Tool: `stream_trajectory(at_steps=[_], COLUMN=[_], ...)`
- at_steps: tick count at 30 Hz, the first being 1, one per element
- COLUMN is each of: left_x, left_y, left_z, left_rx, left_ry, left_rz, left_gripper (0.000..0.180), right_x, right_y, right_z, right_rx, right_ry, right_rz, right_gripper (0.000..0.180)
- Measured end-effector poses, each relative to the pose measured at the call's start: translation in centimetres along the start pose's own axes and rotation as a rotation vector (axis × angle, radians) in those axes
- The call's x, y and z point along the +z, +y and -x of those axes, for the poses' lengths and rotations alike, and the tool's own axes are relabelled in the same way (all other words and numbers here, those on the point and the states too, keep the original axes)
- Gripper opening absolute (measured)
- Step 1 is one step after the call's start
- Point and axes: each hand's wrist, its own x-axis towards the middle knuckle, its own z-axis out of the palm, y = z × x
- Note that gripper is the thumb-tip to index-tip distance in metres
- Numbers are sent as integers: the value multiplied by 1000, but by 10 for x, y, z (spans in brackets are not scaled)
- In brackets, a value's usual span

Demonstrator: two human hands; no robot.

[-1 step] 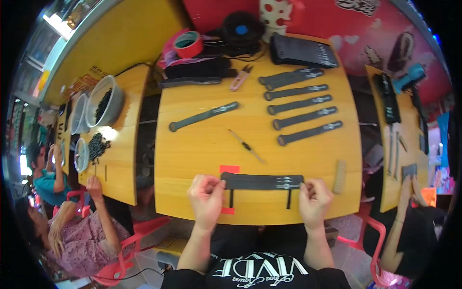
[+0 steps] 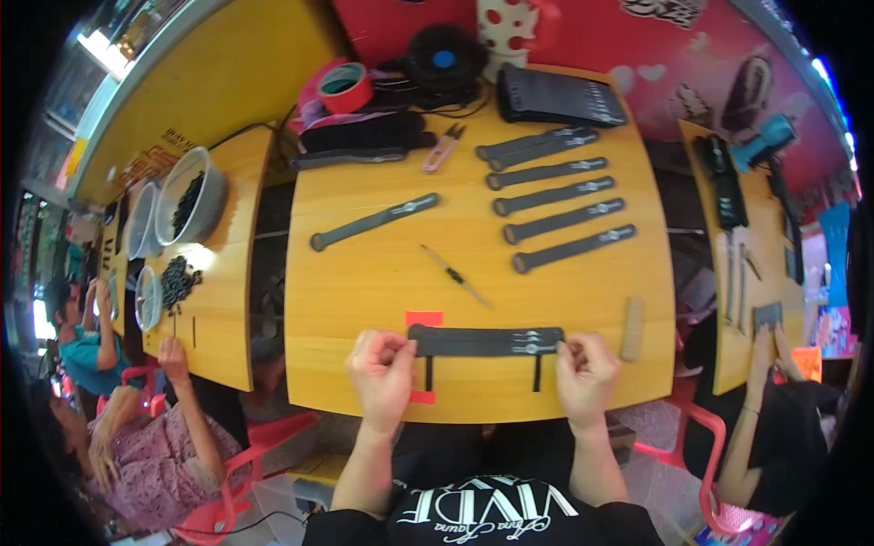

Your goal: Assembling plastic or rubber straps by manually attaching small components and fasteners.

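Note:
A dark grey strap [image 2: 482, 342] with small white printing stretches sideways near the table's front edge. Its left end is pinched between the thumb and fingers of my left hand [image 2: 381, 375]. At the other end, the fingers of my right hand [image 2: 587, 371] pinch its corner. Two narrow black strips [image 2: 429, 374] show on the table below the strap. Pieces of red tape [image 2: 423, 318] mark the table beside its left end. Beyond the strap lies a thin pointed tool [image 2: 455, 276] with a black grip.
Several grey straps [image 2: 560, 207] lie in a row at right, another strap [image 2: 374, 222] at left. Pink thread snips [image 2: 442, 150], a red tape roll [image 2: 345, 88] and a black stack [image 2: 563, 98] sit farther back. A tan strip [image 2: 632, 329] lies right. People sit at side tables.
The whole view has shifted slightly, so the scene sits a little farther left. Both hands keep their pinch on the strap.

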Motion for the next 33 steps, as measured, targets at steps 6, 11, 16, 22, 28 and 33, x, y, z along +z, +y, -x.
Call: stream_trajectory(at_steps=[6, 11, 16, 22, 28, 33], left_x=[-1, -3, -13, -22, -21, -37], left_y=[-1, 11, 27, 16, 11, 5], left_z=[1, 18, 20, 28, 21, 15], left_rx=[-25, 659, 806, 738, 736, 666], left_ry=[-69, -53, -187, -323, -252, -100], left_rz=[61, -532, -701, -842, -878, -896], left_gripper=[9, 11, 25, 38, 39, 36], right_x=[-5, -7, -16, -27, -27, -21], right_y=[3, 11, 20, -8, 0, 2], right_z=[1, 3, 7, 22, 21, 19], right_rx=[-28, -15, 79, -380, -435, -320], right_ry=[81, 52, 78, 49, 29, 87], right_rz=[-55, -178, -425, 382, 438, 326], right_gripper=[13, 10, 9, 26, 27, 23])
